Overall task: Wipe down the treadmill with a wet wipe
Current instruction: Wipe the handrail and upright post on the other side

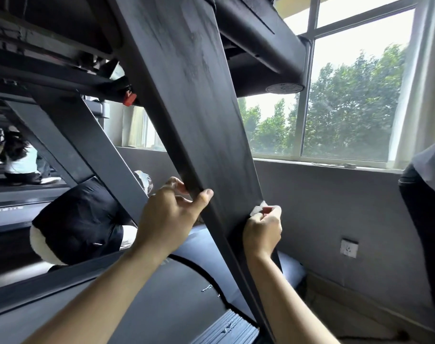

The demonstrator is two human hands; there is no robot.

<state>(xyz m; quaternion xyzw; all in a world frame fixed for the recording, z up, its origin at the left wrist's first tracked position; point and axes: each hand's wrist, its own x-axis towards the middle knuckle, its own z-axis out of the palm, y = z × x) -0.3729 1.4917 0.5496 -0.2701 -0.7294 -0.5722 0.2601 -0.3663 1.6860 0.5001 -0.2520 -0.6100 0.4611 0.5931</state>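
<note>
A wide black treadmill upright (199,108) slants from the console at the top down to the base at the bottom right, its face streaked with wipe marks. My left hand (169,214) grips the upright's left edge, thumb on the front face and fingers curled behind. My right hand (262,230) holds a crumpled white wet wipe (258,209) and presses it against the upright's right edge. The grey motor cover (149,294) of the treadmill lies below my forearms.
A black bag with a white end (80,224) sits on the neighbouring treadmill at left. A person in dark trousers (427,219) stands at the right edge. A window (355,95) and a grey wall with a socket (349,248) are behind. Another person sits far left.
</note>
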